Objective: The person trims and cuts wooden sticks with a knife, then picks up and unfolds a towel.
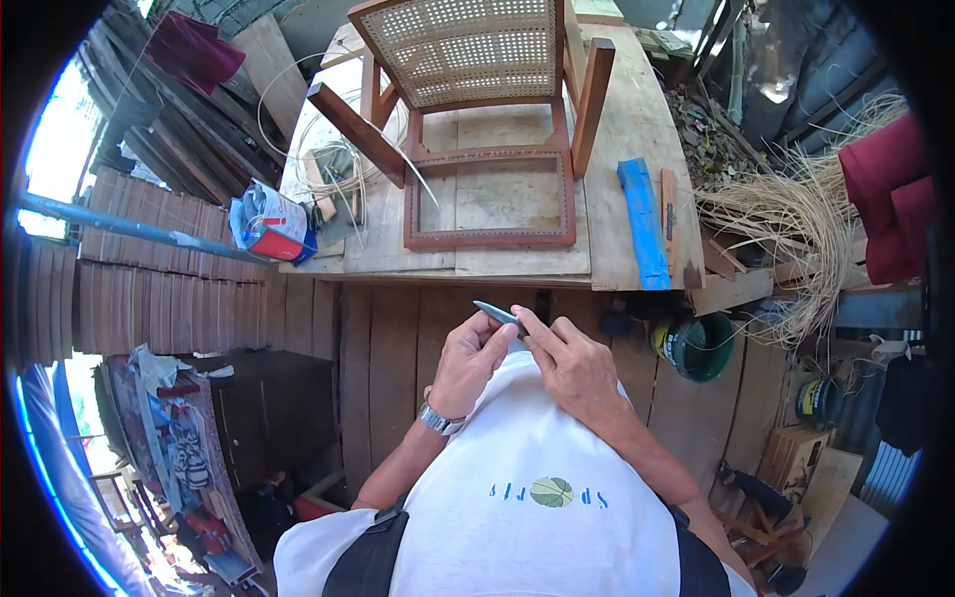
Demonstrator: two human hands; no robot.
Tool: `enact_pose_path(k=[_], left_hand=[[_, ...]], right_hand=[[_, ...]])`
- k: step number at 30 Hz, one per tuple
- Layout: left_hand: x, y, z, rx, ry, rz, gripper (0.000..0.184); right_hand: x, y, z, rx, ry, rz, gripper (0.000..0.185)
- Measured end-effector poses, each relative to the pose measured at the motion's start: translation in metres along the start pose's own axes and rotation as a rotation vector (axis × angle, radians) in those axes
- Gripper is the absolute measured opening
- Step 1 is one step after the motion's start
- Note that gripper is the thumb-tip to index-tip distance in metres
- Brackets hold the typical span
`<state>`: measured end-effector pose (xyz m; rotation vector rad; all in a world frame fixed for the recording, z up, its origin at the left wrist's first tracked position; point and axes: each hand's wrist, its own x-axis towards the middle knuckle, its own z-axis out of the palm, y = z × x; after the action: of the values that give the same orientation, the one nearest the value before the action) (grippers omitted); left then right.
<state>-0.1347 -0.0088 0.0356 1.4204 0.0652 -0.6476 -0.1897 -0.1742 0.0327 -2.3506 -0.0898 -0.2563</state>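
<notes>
In front of my white shirt, my two hands meet around a slim grey tool (496, 312) with a tapered tip pointing up and left; its exact kind is unclear. My left hand (469, 363), with a metal watch on the wrist, closes around it from the left, thumb on top. My right hand (572, 365) pinches its rear end with thumb and fingertips, hiding that part. Beyond them, a brown wooden chair frame (487, 240) lies on the worktable (527, 264). Its seat opening is bare, with small holes along the rim, and its backrest has woven cane (473, 55).
Coiled cane strands (323, 164) and a red-white-blue container (271, 227) stand at the table's left. A blue strip (645, 224) and a wooden stick (668, 219) lie right. Loose cane (796, 214) hangs beyond; a green bucket (704, 348) stands below on the right.
</notes>
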Motion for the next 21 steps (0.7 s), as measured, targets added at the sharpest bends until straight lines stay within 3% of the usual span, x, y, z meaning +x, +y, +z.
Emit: enact_pose_path(k=[8,10,12,16,18,21], left_hand=[[0.002,-0.002,0.018,0.006,0.053,0.028,0.015],[0.0,-0.008,0.014,0.058,0.079,0.037,0.017],[-0.006,-0.007,0.012,0.053,0.078,0.04,0.019],[-0.011,-0.004,0.011,-0.176,0.006,-0.08,0.021],[-0.013,-0.005,0.01,-0.21,0.017,-0.095,0.021],[-0.016,-0.008,0.008,-0.2,-0.026,-0.119,0.021]], right_hand=[[0.0,0.009,-0.013,0.019,-0.05,0.055,0.042],[0.007,0.022,-0.018,-0.037,0.096,0.159,0.041],[0.01,0.03,-0.024,0.005,0.042,0.211,0.038],[0.01,0.039,-0.013,0.369,0.014,0.219,0.036],[0.011,0.034,-0.018,0.51,-0.214,0.411,0.042],[0.012,0.039,-0.012,0.634,-0.286,0.441,0.035]])
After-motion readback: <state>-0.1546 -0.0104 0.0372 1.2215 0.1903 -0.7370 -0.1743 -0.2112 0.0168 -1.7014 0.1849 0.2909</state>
